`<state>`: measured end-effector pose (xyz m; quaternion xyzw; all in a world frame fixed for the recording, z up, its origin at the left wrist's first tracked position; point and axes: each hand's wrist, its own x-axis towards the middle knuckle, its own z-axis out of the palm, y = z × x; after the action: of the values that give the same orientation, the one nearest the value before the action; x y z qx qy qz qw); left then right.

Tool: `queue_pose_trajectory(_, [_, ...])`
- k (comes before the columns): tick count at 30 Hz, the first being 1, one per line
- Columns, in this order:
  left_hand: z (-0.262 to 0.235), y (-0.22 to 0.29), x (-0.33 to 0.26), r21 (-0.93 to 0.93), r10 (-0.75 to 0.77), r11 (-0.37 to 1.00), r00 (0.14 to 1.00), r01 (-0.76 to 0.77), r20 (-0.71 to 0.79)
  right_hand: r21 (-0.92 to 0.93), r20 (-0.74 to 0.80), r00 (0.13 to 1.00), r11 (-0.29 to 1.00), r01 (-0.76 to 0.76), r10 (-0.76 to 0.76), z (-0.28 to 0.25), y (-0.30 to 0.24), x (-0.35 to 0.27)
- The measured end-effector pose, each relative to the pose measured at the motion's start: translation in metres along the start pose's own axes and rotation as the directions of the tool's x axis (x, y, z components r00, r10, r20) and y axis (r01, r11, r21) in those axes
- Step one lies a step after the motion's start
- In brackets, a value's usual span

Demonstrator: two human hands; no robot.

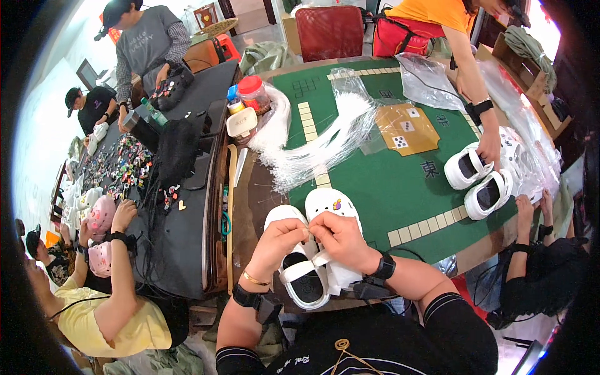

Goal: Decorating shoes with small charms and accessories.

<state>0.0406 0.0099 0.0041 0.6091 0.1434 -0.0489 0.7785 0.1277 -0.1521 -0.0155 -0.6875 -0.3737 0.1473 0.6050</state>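
Note:
A pair of white clogs stands at the near edge of the table in front of me. The left clog (303, 289) shows its dark insole and back strap. On the toe of the right clog (320, 199) sits a small orange and purple charm (337, 204). Above the clogs, my left hand (280, 242) and my right hand (342, 239) meet with fingertips pinched together. Whatever lies between the fingertips is too small to make out. Part of the right clog is hidden behind my right hand, and white wrapping (342, 278) shows below it.
A bundle of thin white strands (331, 140) fans across the green table mat (400, 194). Beyond it stands a red-lidded jar (253, 94). At right, a co-worker's hand touches another white clog pair (489, 195). Left, a dark table (187, 250) holds many small colourful charms (128, 169).

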Motion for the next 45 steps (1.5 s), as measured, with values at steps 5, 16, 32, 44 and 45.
queue_pose_trajectory(5, [0.003, -0.014, 0.004, 0.14, 0.143, 0.981, 0.988, -0.135, -0.052, 0.076, -0.005, 0.998, 0.996, -0.055, 0.056, 0.001, -0.001, 0.001])
queue_pose_trajectory(16, [0.024, -0.005, -0.014, 0.901, 0.765, 0.283, 0.644, -0.329, -0.006, -0.055, -0.019, 0.994, 0.993, 0.104, -0.105, 0.007, 0.004, -0.006])
queue_pose_trajectory(32, [0.035, -0.015, -0.021, 0.961, 0.845, 0.109, 0.534, -0.254, 0.045, -0.277, 0.066, 0.938, 0.897, 0.345, -0.341, 0.006, -0.003, -0.008])
queue_pose_trajectory(44, [-0.049, -0.08, -0.046, 0.691, 0.649, 0.692, 0.596, -0.207, -0.472, -0.295, 0.294, 0.921, 0.893, 0.341, -0.255, -0.058, -0.009, -0.065])
queue_pose_trajectory(45, [-0.056, -0.096, -0.047, 0.629, 0.572, 0.761, 0.619, -0.157, -0.537, -0.297, 0.294, 0.922, 0.893, 0.339, -0.252, -0.055, -0.011, -0.069])
